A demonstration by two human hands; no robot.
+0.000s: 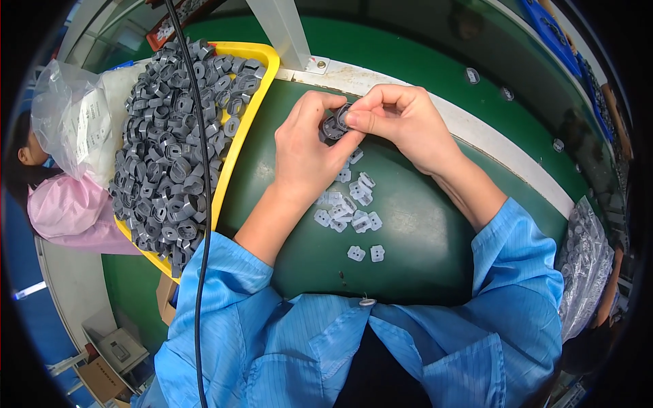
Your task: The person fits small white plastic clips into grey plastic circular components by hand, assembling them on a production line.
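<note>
Tabletop [422, 248] in green takes up the middle, with a pale rail [544, 175] curving along its far side and a green belt [435, 44] beyond. Blue sleeves [524, 238] reach in from below, one on each side. At the left stands a yellow bin [269, 75], heaped with small grey plastic rings that nearly fill it, some rising above its edge; a black cable [204, 153] hangs across the view in front of them. Beside the bin's far left side sits a clear plastic bag [58, 105] with a white label, next to a co-worker's pink sleeve [68, 211]. At the right edge, another clear bag [585, 272] is packed with small pieces too blurred to make out. Both hands meet above the table, near the rail. The left hand [305, 139] is bent round with its back upward, fingers and thumb closing on a dark grey part [331, 128] from the left; the right hand [405, 122] comes from the other side, thumb and forefinger pinching the same part, other fingers curled. Whether it is one piece or two cannot be told. Below them lies a loose cluster of translucent tabs [348, 209], with two more tabs [377, 253] side by side nearer the body.
</note>
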